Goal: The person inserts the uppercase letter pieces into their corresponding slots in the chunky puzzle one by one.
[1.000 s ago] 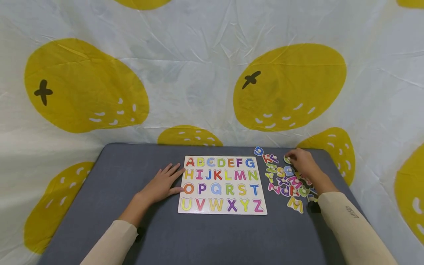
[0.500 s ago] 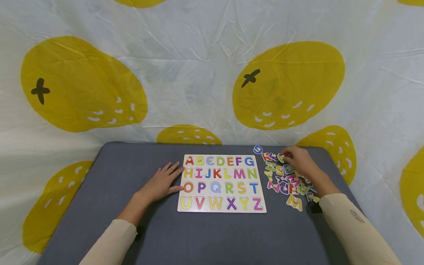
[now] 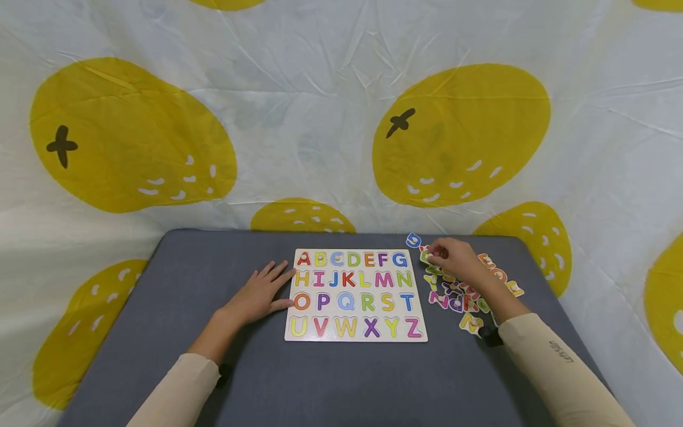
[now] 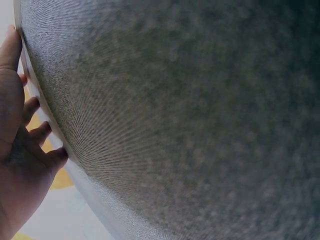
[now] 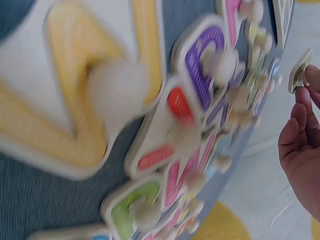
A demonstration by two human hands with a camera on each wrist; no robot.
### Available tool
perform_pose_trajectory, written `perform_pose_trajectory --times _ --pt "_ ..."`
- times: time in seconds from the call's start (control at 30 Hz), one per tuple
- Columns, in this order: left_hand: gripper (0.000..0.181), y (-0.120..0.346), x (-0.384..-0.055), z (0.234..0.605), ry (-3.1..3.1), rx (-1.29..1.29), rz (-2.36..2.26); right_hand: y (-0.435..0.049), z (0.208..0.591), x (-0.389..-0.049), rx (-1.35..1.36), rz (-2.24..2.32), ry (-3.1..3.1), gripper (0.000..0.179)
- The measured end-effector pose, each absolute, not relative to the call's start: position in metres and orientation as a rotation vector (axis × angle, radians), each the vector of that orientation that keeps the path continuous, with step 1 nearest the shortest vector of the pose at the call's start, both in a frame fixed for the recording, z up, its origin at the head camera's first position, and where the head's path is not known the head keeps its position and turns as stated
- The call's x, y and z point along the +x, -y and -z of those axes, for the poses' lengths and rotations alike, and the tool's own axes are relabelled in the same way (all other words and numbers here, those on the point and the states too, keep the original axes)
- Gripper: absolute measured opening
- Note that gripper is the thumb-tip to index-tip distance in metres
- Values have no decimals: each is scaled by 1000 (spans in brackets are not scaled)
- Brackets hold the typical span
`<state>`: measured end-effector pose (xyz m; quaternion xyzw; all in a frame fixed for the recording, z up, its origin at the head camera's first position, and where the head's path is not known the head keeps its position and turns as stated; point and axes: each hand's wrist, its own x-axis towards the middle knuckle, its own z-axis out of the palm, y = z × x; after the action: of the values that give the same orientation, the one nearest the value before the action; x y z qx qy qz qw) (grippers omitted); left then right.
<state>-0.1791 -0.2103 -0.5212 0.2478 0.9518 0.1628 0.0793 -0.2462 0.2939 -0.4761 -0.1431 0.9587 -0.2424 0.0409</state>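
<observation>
A wooden alphabet board (image 3: 356,295) lies on the table, its coloured letters in rows. My left hand (image 3: 261,293) rests at the board's left edge with fingers spread and straight; the left wrist view shows this hand (image 4: 25,145) only at its side. Thumb and fingers of my right hand (image 3: 456,259) pinch a green letter piece (image 5: 301,72), raised above the loose pieces right of the board. Which letter it is cannot be made out. Below that hand lie several knobbed letters, among them a purple one (image 5: 205,67) and a red one (image 5: 165,130).
A blue letter piece (image 3: 413,240) sits near the board's upper right corner. A yellow letter piece (image 3: 472,324) lies at the pile's near end. The grey table (image 3: 341,379) ends at a white curtain (image 3: 309,136) with yellow fruit prints.
My right hand has moved left towards the board, carrying the green letter piece. Orange and yellow pieces behind it have come into view. The left hand stays at the board's edge.
</observation>
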Motion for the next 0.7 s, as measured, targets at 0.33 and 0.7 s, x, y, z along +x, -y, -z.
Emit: perform_pose_trajectory --times 0.33,0.7 --pt "83 212 -179 522 -2854 743 -502 -252 476 -244 -499 857 -2876 11" --pt "84 212 -180 522 -2843 747 -490 -205 487 -250 -546 944 -2804 9"
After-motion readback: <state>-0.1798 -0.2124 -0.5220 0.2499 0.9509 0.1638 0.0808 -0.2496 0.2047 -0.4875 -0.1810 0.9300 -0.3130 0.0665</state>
